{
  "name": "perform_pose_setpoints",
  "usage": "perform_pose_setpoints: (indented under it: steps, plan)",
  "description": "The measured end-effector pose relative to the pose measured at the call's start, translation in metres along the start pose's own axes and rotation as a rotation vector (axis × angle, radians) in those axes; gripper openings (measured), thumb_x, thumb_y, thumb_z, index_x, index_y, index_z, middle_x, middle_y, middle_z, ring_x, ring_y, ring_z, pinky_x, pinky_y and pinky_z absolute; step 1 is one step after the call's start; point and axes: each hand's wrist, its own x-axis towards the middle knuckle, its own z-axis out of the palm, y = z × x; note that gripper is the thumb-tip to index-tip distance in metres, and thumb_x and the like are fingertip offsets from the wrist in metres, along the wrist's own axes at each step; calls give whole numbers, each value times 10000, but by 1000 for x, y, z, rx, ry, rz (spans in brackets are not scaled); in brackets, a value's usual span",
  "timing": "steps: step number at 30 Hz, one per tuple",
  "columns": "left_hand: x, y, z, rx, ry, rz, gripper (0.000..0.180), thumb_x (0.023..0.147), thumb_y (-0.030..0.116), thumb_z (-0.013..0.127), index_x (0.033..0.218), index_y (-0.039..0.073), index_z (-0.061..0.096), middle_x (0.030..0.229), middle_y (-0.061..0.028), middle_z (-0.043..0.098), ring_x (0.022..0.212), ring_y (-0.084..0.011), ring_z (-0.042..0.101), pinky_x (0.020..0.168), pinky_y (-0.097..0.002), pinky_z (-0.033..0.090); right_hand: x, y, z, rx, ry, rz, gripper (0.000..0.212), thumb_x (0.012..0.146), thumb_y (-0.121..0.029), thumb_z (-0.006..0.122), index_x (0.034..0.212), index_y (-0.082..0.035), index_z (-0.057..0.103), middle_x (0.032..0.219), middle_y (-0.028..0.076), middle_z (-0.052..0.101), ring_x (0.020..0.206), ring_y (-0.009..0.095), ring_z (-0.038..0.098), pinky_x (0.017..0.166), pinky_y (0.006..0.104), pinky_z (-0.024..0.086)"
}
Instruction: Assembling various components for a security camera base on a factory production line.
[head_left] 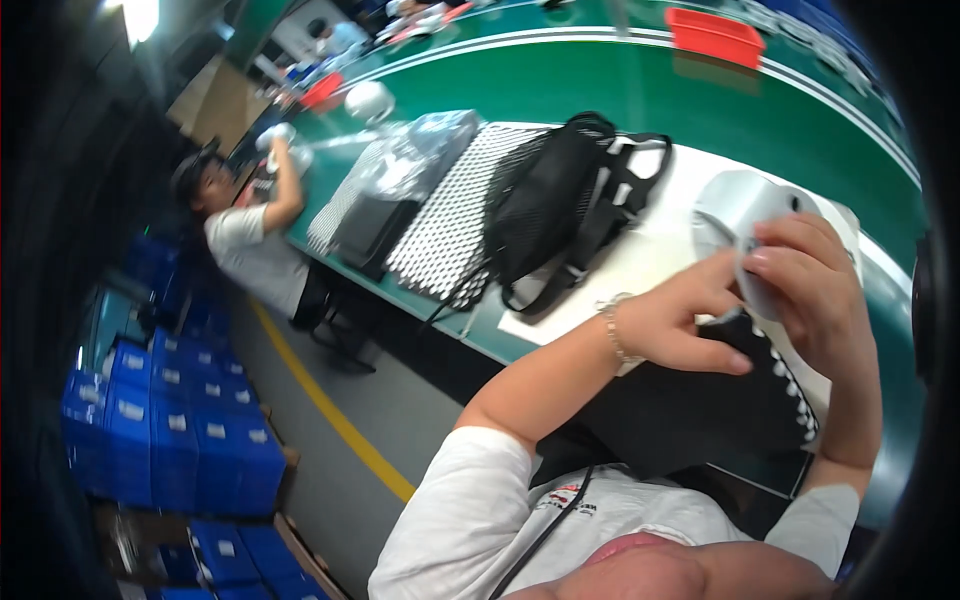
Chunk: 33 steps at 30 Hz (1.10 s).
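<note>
The green surface (560, 85) stretches behind and beyond the black mesh bag (555, 200), which serves as landmark here. A pale sheet (675, 220) extends under the bag and out to its right. The dark panel (690, 410) with a white scalloped edge sits to the bag's near right, below both hands. The light-grey curved piece (750, 200) is right of the bag; its long axis appears to run from beyond the hands toward the wearer, though blur softens this. The right hand (815, 270), farther from the bag, is nearer the piece, its grip closed on the near edge. The left hand (685, 310) lies between bag and piece, thumb spread over the panel; whether its grip is closed, I cannot tell.
</note>
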Motion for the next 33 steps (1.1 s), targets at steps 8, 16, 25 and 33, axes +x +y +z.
perform_pose_setpoints:
  steps: [8,16,25,33]
  plan:
    - [3,4,6,-98,47,44,341,658,220,707,900,-2,616,1077,-164,446,1025,-298,424,897,-371,329,3,3,10,37,22,-62,456,590,72,572,1014,-65,472,826,89,517,815,289,497,959,505,304]
    - [0,-2,8,-76,57,16,297,652,241,713,807,4,626,1045,-155,450,999,-290,427,875,-356,336,-1,6,10,-16,-34,3,492,551,101,548,1002,-73,461,782,66,465,842,253,478,1006,515,216]
    - [6,-3,0,-29,25,128,327,646,93,708,947,3,616,1165,-191,430,1079,-327,426,911,-375,328,-7,19,6,246,125,90,479,659,96,479,1113,-51,443,808,28,461,780,154,492,1020,482,150]
    - [10,4,0,-219,-2,73,181,663,41,673,776,-12,541,1255,-218,292,1184,-349,337,983,-409,270,3,5,9,311,135,317,376,721,23,497,1084,-67,471,775,33,490,803,189,478,908,353,287]
